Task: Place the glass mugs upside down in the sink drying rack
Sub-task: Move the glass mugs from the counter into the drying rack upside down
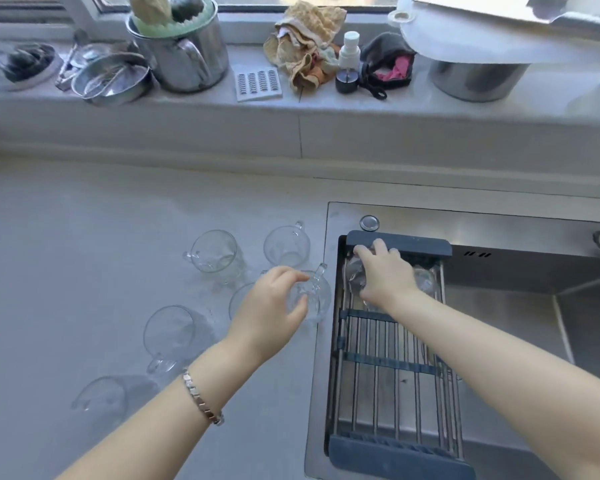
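Note:
A wire drying rack (392, 386) with dark blue ends lies across the left part of the steel sink (499, 299). My right hand (387, 275) rests on top of a glass mug (355, 275) at the rack's far end, fingers wrapped over it. A second glass mug (425, 280) shows just right of that hand on the rack. My left hand (272, 311) grips another glass mug (314, 299), tilted, at the counter edge beside the rack. Several more glass mugs stand on the counter: two at the back (215, 254) (286, 245), one nearer (174, 336), one at the lower left (104, 398).
The grey counter (66, 271) stretches left of the sink. On the windowsill stand a steel pot (187, 53), a steel bowl (110, 79), cloths (305, 46), a spray bottle (347, 64) and a large pot (475, 81). A round drain knob (369, 223) sits behind the rack.

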Demonstrator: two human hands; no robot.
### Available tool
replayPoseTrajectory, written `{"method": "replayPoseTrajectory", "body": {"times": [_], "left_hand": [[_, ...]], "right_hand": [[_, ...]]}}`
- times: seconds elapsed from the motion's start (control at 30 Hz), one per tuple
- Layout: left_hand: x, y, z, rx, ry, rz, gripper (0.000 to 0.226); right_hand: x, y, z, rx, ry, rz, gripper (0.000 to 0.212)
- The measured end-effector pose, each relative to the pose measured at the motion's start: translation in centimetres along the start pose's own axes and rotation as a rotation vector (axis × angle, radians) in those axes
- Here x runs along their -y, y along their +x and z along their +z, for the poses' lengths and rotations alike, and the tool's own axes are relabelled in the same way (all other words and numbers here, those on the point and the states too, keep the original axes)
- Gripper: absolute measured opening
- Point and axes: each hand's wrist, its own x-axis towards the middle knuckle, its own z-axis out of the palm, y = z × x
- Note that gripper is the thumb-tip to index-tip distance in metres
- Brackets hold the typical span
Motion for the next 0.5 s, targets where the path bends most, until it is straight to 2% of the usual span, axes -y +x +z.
{"method": "replayPoseTrajectory", "body": {"times": [0.13, 0.27, 0.4, 0.5], "left_hand": [[1.7, -0.6, -0.5, -0.026, 0.003, -0.03, 0.023], [2.2, -0.7, -0.5, -0.043, 0.001, -0.039, 0.024], [2.3, -0.6, -0.7, -0.032, 0.091, -0.054, 0.043], [2.8, -0.7, -0.7, 0.038, 0.22, -0.087, 0.064]], "right_hand": [[-0.3, 0.9, -0.2, 0.001, 0.04, 0.12, 0.06], [-1.0, 0.5, 0.6, 0.013, -0.028, 0.08, 0.065], [-1.0, 0.9, 2.1, -0.013, -0.006, 0.034, 0.065], [-1.1, 1.2, 2.8, -0.006, 0.113, 0.061, 0.062]]}}
